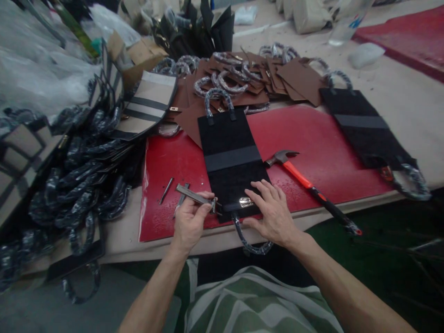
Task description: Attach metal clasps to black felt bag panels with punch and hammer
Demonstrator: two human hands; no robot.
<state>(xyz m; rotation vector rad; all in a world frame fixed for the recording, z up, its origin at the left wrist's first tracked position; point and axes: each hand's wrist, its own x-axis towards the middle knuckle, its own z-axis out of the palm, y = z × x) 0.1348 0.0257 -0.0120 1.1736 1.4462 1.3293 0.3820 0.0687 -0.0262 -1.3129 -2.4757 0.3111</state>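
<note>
My left hand (190, 221) is closed around a grey metal tool (194, 194), a flat bar with thin prongs at one end, whose exact kind I cannot tell. The prongs reach toward the lower left edge of a black bag panel (231, 138), which has a grey stripe and wrapped loop handles at both ends. My right hand (274, 210) rests on the panel's near end with its fingers spread. By its fingertips lies a shiny metal plate (246, 202). A claw hammer (300, 175) with an orange and black handle lies to the right.
A red board (312, 134) lies under the work. Beside my left hand is a thin metal rod (167, 190). Brown panels (249, 83) are piled behind, and wrapped handles (83, 162) crowd the left. Another black panel (364, 122) lies at the right.
</note>
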